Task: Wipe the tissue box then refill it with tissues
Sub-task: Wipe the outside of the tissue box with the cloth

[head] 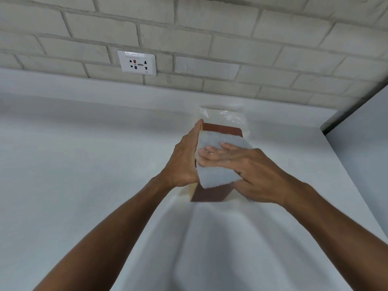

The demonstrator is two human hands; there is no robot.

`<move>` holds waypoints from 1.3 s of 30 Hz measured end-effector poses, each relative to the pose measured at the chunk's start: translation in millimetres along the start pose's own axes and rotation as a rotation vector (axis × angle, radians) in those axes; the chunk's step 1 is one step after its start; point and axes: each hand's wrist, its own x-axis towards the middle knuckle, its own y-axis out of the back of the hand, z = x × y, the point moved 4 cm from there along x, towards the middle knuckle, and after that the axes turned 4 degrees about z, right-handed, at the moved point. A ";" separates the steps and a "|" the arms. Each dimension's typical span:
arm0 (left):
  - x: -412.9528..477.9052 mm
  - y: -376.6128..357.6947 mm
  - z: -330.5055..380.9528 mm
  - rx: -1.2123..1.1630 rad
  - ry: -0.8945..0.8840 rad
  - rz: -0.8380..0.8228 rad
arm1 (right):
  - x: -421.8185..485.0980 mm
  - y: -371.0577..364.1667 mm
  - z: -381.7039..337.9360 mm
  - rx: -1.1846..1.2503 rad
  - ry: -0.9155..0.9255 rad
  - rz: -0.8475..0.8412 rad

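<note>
A reddish-brown wooden tissue box (212, 194) stands on the white counter (84, 164), right of centre. My left hand (184, 162) grips its left side, thumb up along the edge. A pale blue-grey cloth (218, 177) lies over the box's top face. My right hand (245, 171) presses flat on that cloth with straight fingers, and the thumb wraps the cloth's right edge. Behind the box lies a clear plastic pack of tissues (226, 116), mostly hidden by the box and hands.
A white brick wall rises behind the counter, with a power socket (137, 63) at upper left. A grey panel (363, 133) closes the counter's right end. The counter's right edge runs diagonally beside my right forearm.
</note>
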 end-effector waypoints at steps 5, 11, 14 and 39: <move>2.1 2.2 -1.3 0.016 0.003 -0.021 | -2.0 3.7 13.1 0.040 0.005 0.025; 4.4 5.2 1.6 0.037 -0.089 0.029 | 45.1 17.0 54.5 -0.097 -0.283 0.101; 4.8 6.0 6.2 0.019 -0.105 0.028 | 53.6 15.0 61.7 -0.171 -0.308 0.100; -5.7 6.7 21.6 -0.056 -0.068 -0.046 | -84.0 -42.6 15.2 -0.012 -0.117 0.540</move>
